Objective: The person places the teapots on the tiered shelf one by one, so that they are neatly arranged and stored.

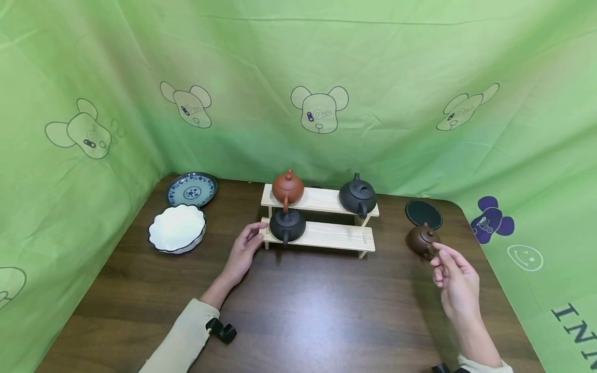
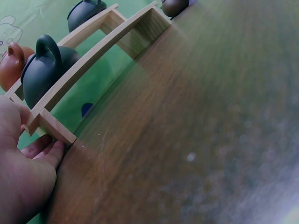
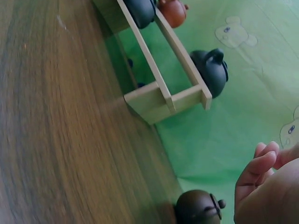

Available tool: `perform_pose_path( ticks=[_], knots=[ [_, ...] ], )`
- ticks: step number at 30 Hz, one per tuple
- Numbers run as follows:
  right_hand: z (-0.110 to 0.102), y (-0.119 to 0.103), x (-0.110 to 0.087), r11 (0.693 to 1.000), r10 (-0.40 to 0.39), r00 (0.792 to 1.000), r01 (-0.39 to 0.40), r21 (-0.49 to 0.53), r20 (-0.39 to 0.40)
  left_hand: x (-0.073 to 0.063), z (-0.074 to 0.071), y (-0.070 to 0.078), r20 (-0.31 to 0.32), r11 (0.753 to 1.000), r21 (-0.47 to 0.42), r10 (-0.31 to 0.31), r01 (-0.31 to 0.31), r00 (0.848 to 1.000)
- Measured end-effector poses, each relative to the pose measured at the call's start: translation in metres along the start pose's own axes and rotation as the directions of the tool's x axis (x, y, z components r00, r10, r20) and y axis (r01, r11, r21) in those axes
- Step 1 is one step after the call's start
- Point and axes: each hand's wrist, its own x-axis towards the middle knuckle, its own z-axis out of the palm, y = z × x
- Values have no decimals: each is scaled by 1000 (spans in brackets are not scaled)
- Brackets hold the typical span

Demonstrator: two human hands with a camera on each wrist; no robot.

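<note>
My left hand [image 1: 244,251] grips the left end of the two-tier wooden stand [image 1: 333,237], its digits about the lower board's end and leg. On that board, close to the hand, sits a black teapot [image 1: 288,226]. Behind it on the upper board stands a reddish-brown teapot [image 1: 287,187], and another black teapot [image 1: 358,196] is at the upper board's right end. My right hand [image 1: 459,282] is beside a dark brown teapot [image 1: 423,239] on the table; the right wrist view shows its loosely curled fingers [image 3: 254,170] apart from the pot, holding nothing.
A dark round coaster [image 1: 423,214] lies behind the brown teapot. At the left are a white scalloped dish [image 1: 177,229] and a blue patterned plate [image 1: 192,190]. Green cloth [image 1: 261,62] hangs along the back and sides of the brown wooden table [image 1: 317,311].
</note>
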Motion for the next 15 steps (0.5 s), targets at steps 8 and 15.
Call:
perform_pose_path(
  ticks=[8,15],
  knots=[
    [-19,-3,8,994,68,998,-66,-83,20,0,0,-1,-2,1000,16,5,-5,1000],
    [-28,1,10,990,91,996,-90,-106,-1,-1,0,-4,-15,997,31,67,-66,998]
  ],
)
